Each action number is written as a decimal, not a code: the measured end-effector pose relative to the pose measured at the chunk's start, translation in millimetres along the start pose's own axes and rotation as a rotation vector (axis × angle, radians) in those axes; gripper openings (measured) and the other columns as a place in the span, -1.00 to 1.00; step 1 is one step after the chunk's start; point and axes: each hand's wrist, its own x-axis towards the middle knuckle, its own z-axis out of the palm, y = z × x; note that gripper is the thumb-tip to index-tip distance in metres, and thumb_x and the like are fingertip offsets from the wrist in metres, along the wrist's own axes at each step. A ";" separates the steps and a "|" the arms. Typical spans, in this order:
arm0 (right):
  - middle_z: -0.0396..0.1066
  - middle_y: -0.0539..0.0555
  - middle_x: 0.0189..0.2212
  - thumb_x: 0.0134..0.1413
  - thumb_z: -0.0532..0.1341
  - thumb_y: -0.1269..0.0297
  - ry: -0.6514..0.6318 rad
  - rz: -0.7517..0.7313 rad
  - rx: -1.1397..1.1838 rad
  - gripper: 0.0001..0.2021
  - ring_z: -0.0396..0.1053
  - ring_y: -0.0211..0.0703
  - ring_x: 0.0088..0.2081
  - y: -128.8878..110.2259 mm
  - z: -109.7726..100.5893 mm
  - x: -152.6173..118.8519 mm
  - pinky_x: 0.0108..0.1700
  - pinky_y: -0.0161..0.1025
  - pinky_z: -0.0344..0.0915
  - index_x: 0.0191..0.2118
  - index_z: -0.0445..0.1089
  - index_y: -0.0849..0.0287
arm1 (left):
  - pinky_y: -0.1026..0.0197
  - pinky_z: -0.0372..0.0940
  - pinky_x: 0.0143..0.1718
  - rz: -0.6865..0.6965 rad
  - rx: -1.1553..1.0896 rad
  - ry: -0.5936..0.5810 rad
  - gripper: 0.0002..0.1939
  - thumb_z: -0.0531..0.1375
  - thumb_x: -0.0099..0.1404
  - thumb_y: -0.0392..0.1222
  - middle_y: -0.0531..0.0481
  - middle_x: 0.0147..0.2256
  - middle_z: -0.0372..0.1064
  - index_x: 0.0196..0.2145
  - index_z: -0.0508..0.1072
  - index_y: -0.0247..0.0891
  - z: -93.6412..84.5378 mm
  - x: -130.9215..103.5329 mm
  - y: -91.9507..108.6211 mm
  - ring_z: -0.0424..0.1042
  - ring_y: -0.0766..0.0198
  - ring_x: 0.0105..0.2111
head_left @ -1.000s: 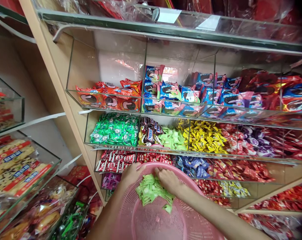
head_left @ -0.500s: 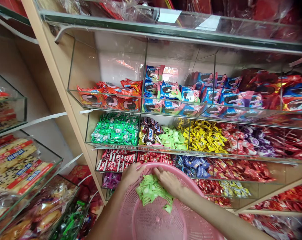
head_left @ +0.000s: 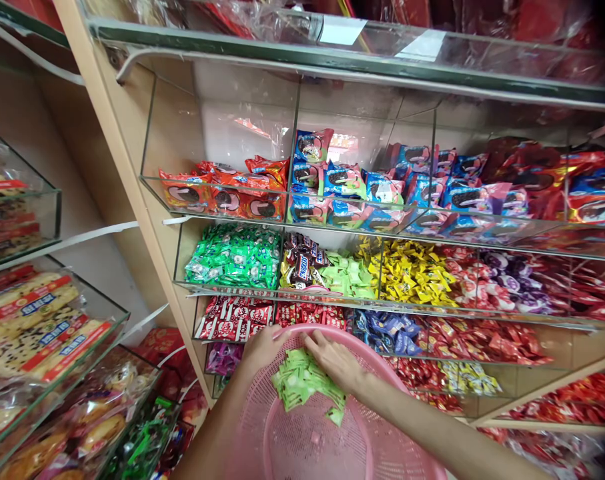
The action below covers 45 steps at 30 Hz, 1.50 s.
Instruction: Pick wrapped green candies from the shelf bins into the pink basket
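Observation:
A pink perforated plastic basket (head_left: 317,460) is tilted toward me in front of the shelves. My left hand (head_left: 261,348) is closed around its far rim on the left side. Inside, a heap of small green candy packets (head_left: 302,381) rests toward the far wall. Over the right side of this heap lies my right hand (head_left: 335,360), its fingers stretched out and touching the packets; the undersides of the fingers are hidden. On the shelf beyond, similar light green packets (head_left: 349,275) sit in a glass bin beside Snickers bars (head_left: 303,267).
Glass bins hold green-wrapped candies (head_left: 235,257), yellow-wrapped candies (head_left: 417,273), blue-wrapped candies (head_left: 387,332) and blue cookie packs (head_left: 345,180). A wooden upright (head_left: 127,193) divides the shelving. Packaged bread (head_left: 42,320) sits on the left shelves. A glass shelf edge (head_left: 332,63) runs overhead.
The view has shifted slightly, so the shelves sit a little further right. My right hand has moved a touch left over the green packets. My left hand stays on the rim.

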 end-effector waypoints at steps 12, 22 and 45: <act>0.44 0.09 -0.30 0.12 0.03 0.48 -0.130 -0.126 0.084 -0.83 0.41 -0.13 -0.33 -7.1 -15.5 -33.7 -0.35 -0.27 0.26 -0.22 0.32 0.18 | 0.35 0.06 -0.40 -0.017 -0.003 -0.024 -0.47 -0.07 0.23 0.29 0.03 -0.25 0.48 -0.22 0.46 -0.14 -3.1 1.9 -0.2 0.39 0.28 -0.32; 0.45 0.13 -0.32 -0.03 0.19 0.43 -0.356 -0.173 0.136 -0.67 0.39 -0.08 -0.32 -7.6 12.4 -54.1 -0.30 -0.23 0.29 -0.07 0.33 0.25 | 0.36 0.03 -0.44 -0.013 0.039 -0.030 -0.52 -0.07 0.26 0.23 0.05 -0.32 0.46 -0.31 0.45 -0.16 -6.6 -1.6 5.2 0.38 0.30 -0.35; 0.51 0.17 -0.33 0.12 0.06 0.58 -0.117 -0.130 -0.176 -0.77 0.46 -0.12 -0.26 42.1 -30.1 -25.2 -0.33 -0.33 0.26 -0.29 0.46 0.28 | 0.36 -0.01 -0.45 -0.043 0.055 -0.018 -0.49 -0.08 0.25 0.27 0.05 -0.35 0.46 -0.28 0.46 -0.16 -2.7 -3.6 10.8 0.35 0.32 -0.39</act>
